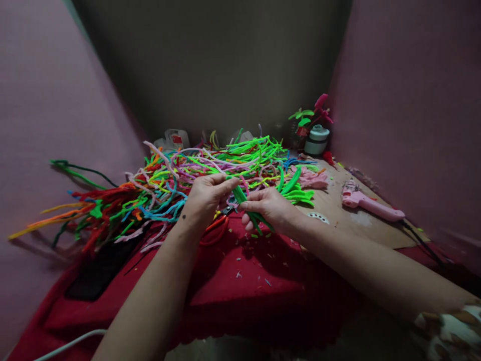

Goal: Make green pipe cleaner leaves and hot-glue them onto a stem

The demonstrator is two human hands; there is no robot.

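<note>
A small bunch of dark green pipe cleaners (239,194) is held between both hands over the near side of the table. My left hand (210,193) pinches its upper end between thumb and fingers. Lower down, my right hand (267,205) grips the same bunch, and loose green ends stick out below its fingers. Just beyond the hands spreads a big tangled heap of pipe cleaners (195,165) in many colours. Bright green bent pieces (295,190) lie right behind my right hand. Orange-handled scissors (218,228) rest beneath my left hand, partly hidden by it.
A pink hot glue gun (372,205) with a black cord lies on a brown board (341,228) at right. A lidded jar (316,139) stands at the back near pipe-cleaner flowers (302,118). A dark phone (99,271) lies at left on the red cloth (240,291), which carries scattered fibre scraps.
</note>
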